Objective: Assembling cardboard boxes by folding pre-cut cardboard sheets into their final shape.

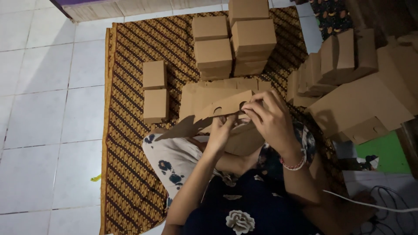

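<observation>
Both hands folding a flat cardboard blank over the lap.

The left hand (222, 130) pinches the blank (222, 106) from below while the right hand (267, 117) closes its fingers on the upper edge by the cut-outs, so the panel is braced on two sides, apparently for creasing. The blank sits just above a pile of unfolded blanks (204, 89) on the patterned mat (130, 65). Finished boxes (235, 41) are stacked beyond, within reach; more flat cardboard (365, 100) leans at the right.

ahead: stacked boxes (233, 43) block | right: flat cardboard pile (361, 87) | left: open tile floor (48, 109)
</observation>
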